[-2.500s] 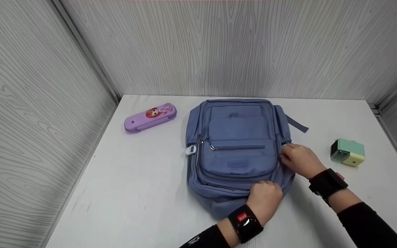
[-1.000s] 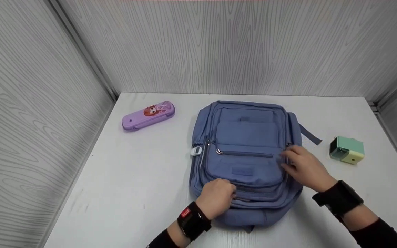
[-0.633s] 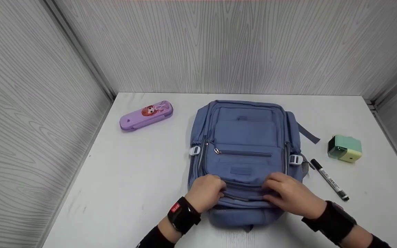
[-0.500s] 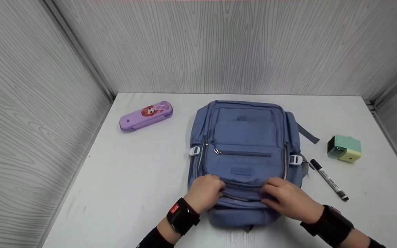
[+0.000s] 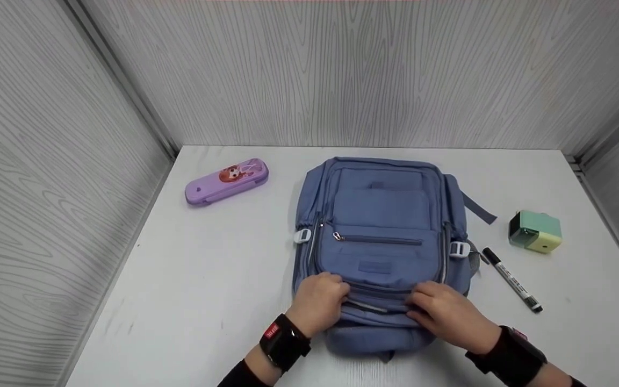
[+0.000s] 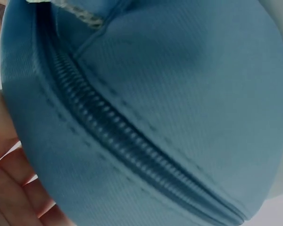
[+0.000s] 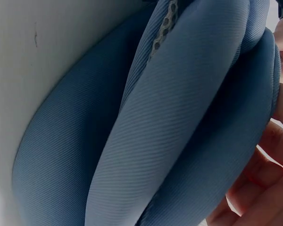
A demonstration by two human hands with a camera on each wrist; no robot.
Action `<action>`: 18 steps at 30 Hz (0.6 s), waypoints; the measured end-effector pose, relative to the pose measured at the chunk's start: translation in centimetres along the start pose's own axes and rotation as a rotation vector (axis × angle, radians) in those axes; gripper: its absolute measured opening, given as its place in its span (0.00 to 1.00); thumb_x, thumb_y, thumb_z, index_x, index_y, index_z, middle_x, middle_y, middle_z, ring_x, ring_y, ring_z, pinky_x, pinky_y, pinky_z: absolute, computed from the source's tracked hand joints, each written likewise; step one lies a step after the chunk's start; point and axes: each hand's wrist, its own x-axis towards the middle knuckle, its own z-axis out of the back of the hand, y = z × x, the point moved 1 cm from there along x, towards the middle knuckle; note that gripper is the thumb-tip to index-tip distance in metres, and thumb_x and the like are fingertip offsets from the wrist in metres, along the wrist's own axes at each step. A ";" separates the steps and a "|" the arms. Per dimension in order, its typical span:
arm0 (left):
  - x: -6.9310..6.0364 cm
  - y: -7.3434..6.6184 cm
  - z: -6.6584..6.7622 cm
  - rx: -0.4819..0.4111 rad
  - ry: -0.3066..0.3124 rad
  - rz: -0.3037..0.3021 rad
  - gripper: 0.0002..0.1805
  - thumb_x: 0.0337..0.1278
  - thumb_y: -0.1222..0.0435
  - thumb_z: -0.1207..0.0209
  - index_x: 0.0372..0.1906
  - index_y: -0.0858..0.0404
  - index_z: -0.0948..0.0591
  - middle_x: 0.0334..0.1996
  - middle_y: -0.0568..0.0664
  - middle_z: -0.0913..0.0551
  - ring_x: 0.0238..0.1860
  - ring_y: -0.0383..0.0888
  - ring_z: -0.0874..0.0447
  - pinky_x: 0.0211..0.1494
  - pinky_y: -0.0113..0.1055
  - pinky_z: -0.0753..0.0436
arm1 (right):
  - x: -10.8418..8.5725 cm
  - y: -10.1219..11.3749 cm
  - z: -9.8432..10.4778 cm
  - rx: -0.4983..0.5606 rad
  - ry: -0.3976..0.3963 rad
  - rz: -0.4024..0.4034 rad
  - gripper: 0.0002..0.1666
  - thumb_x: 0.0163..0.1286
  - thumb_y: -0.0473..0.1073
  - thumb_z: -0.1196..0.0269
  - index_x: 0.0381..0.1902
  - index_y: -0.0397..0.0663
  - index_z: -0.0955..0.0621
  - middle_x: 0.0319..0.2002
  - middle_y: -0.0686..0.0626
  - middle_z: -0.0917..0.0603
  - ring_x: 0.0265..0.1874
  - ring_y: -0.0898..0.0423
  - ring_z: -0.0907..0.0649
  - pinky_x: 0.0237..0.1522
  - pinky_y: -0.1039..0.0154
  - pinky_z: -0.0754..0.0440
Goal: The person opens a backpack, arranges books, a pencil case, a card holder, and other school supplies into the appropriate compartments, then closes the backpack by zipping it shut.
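A blue backpack (image 5: 382,212) lies front up on the white table. Near its lower left my left hand (image 5: 317,302) grips the fabric edge by the zippers. At the lower right my right hand (image 5: 449,314) pinches the same front edge between thumb and fingers. A dark gap shows between the layers there. In the left wrist view a zipper track (image 6: 118,127) runs along the bag, with curled fingers (image 6: 19,188) at the left. In the right wrist view, folded fabric layers (image 7: 170,108) fill the middle and fingers (image 7: 264,179) bend at the right. Fingertips are partly hidden by the bag.
A purple pencil case (image 5: 227,183) lies at the back left. Right of the backpack are a black-and-white marker (image 5: 512,279) and a green and yellow box-shaped object (image 5: 536,231). A strap (image 5: 479,208) sticks out at the bag's right. Grey wood-grain panels (image 5: 309,70) enclose the table.
My left hand has moved left along the bag's lower edge. My right hand has come down from the right side to the front edge. The marker and right buckle now show; the bag shifted slightly right.
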 end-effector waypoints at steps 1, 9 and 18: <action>0.0 0.0 -0.1 0.014 -0.030 -0.013 0.07 0.43 0.62 0.30 0.18 0.54 0.17 0.18 0.41 0.20 0.21 0.40 0.23 0.23 0.32 0.26 | 0.0 0.0 0.0 -0.007 -0.003 0.001 0.14 0.49 0.37 0.24 0.32 0.49 0.18 0.31 0.56 0.21 0.30 0.59 0.21 0.35 0.61 0.21; 0.6 0.4 0.9 0.046 -0.191 -0.063 0.09 0.45 0.66 0.31 0.19 0.55 0.19 0.19 0.42 0.23 0.22 0.40 0.24 0.22 0.31 0.25 | 1.0 -0.1 0.7 -0.087 -0.115 0.032 0.14 0.49 0.34 0.25 0.30 0.50 0.20 0.28 0.55 0.23 0.28 0.61 0.23 0.32 0.66 0.23; 4.3 1.5 4.1 0.149 -0.459 -0.081 0.09 0.35 0.76 0.35 0.20 0.59 0.21 0.19 0.45 0.26 0.21 0.41 0.26 0.19 0.31 0.28 | 5.2 -1.6 4.7 -0.159 -0.298 0.071 0.03 0.60 0.33 0.33 0.31 0.43 0.18 0.29 0.50 0.20 0.27 0.55 0.22 0.27 0.61 0.23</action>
